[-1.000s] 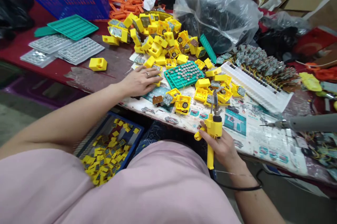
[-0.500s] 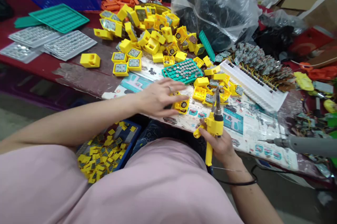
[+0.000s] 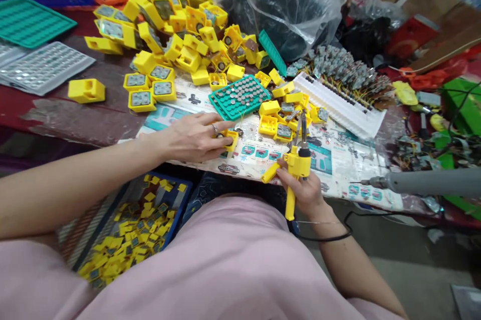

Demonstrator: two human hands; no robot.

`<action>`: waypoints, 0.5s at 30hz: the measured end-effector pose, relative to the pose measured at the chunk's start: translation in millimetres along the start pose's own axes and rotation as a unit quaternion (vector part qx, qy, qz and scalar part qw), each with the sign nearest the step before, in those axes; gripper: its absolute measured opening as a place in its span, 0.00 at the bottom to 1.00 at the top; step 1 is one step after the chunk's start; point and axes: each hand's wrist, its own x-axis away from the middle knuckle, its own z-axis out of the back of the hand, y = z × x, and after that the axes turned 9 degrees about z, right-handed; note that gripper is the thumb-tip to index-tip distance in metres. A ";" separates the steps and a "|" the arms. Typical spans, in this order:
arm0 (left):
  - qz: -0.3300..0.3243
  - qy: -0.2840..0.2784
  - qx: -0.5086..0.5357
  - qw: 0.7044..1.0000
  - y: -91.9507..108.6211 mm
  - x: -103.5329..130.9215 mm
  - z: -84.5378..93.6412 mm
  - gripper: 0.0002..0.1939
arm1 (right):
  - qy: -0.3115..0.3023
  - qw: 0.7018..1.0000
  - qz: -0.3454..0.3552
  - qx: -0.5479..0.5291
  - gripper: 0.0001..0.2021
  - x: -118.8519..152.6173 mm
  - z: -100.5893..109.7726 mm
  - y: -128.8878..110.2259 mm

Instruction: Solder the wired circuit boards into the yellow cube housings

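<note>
My left hand (image 3: 195,137), with a ring on one finger, is closed around a small yellow housing (image 3: 233,141) at the front of the printed sheet (image 3: 203,160). A round dark part shows in that housing between the fingers. My right hand (image 3: 306,190) grips a yellow soldering gun (image 3: 299,164), its metal tip pointing up and away from me. Just beyond my left hand lies a green tray (image 3: 240,95) of small round metal pieces. More yellow housings (image 3: 268,124), some with grey boards, are between the tray and the gun tip.
A heap of yellow housings (image 3: 190,58) fills the back centre. White rack (image 3: 338,104) and wired boards (image 3: 345,72) stand right of it. A grey pen-shaped tool (image 3: 432,183) juts in from the right. Below the table edge, a blue crate (image 3: 176,215) holds yellow parts.
The view has shifted, so the table items appear further left. The fingers of my left hand have drawn in on the yellow housing. My right hand still holds the soldering gun.
</note>
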 end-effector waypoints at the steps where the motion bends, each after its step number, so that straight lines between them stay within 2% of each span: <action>1: 0.007 -0.018 0.004 1.000 -7.5 1.1 2.1 0.14 | 0.003 1.000 -0.002 0.004 0.29 1.0 -0.6 0.3; 5: 0.068 -0.073 -0.018 0.995 -46.7 7.9 1.6 0.17 | 0.005 0.999 -0.035 -0.009 0.31 7.4 -4.5 0.3; 7: 0.090 -0.058 -0.023 0.994 -64.2 10.7 -0.9 0.18 | 0.005 0.998 -0.058 -0.022 0.31 10.1 -6.5 0.0; 9: 0.097 -0.021 -0.025 0.995 -72.5 10.3 -2.0 0.18 | 0.008 0.997 -0.072 -0.032 0.31 10.8 -7.7 -0.3; 12: 0.099 0.037 -0.038 0.994 -62.6 0.5 0.3 0.18 | 0.011 0.996 -0.080 -0.046 0.30 8.0 -7.6 -0.8; 15: 0.115 0.052 -0.048 0.991 -31.8 -19.9 0.8 0.18 | 0.020 0.995 -0.079 -0.050 0.32 3.8 -6.8 -2.0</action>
